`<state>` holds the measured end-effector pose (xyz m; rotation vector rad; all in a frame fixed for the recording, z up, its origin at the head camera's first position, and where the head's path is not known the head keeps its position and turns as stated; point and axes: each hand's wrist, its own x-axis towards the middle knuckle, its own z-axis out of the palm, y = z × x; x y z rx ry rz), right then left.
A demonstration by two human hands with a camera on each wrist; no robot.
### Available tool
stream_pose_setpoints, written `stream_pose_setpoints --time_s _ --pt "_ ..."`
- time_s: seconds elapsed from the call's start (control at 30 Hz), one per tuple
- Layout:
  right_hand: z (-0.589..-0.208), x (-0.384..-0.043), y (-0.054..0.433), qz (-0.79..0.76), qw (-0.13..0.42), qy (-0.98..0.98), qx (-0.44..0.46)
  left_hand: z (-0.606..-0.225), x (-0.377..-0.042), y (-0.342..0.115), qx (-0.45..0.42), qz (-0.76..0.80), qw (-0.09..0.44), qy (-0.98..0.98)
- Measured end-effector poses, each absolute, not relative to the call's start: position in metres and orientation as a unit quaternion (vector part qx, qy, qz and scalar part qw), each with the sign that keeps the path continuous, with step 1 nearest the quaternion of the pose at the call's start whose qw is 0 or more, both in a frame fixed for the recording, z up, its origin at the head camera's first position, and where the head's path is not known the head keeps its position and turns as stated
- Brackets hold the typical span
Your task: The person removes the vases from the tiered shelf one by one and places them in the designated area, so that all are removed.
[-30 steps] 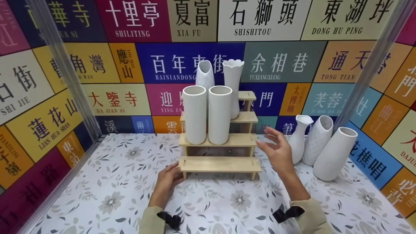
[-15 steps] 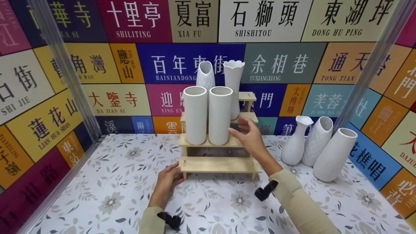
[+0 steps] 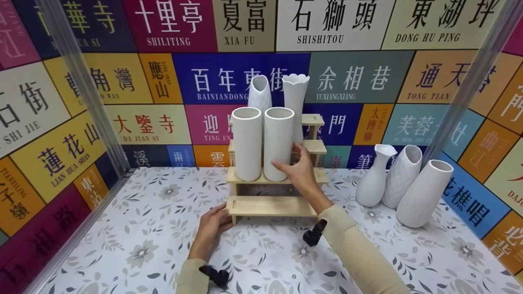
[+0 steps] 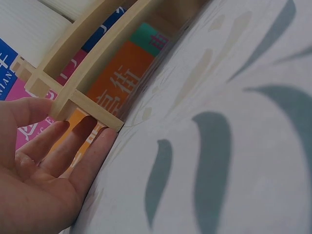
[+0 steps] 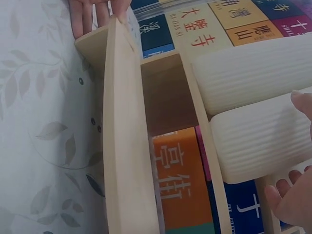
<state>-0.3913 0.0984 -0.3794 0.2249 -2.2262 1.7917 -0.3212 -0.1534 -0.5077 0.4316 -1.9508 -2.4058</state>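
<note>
In the head view, a stepped wooden rack (image 3: pixel 269 205) stands on the table. Two tall white cylindrical vases are side by side on its second step: the left vase (image 3: pixel 246 147) and the right ribbed vase (image 3: pixel 278 143). My right hand (image 3: pixel 301 169) holds the ribbed vase, thumb on its front and fingers at its right side; the right wrist view shows its ridges (image 5: pixel 263 136). My left hand (image 3: pixel 210 224) touches the lowest step's left end, its fingertips against the end piece (image 4: pixel 95 108) in the left wrist view.
Higher on the rack stand a slant-mouthed vase (image 3: pixel 260 92) and a scalloped-rim vase (image 3: pixel 295 94). On the table to the right are a narrow-necked vase (image 3: pixel 372 179), a diamond-patterned vase (image 3: pixel 402 179) and a tapered vase (image 3: pixel 425 196). Sign-covered walls (image 3: pixel 353 77) enclose the table.
My right hand has moved left from beside the rack to the ribbed vase and taken hold of it. My left hand stays at the lowest step; the vases have not visibly moved.
</note>
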Motion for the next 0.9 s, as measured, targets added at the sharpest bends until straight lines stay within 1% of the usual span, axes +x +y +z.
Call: stream_pose_setpoints --time_s 0.37,0.63,0.9 --pt "-0.392 -0.398 0.087 0.614 0.126 -0.776 0.061 -0.507 -0.320 -0.154 0.127 -0.775 0.005 -0.620" --pt "-0.396 -0.398 0.087 0.606 0.170 -0.774 0.069 -0.506 -0.321 -0.154 0.130 -0.762 0.009 -0.635" --pt "-0.398 -0.386 0.092 0.585 0.210 -0.782 0.055 -0.507 -0.321 -0.155 0.133 -0.754 0.006 -0.643"
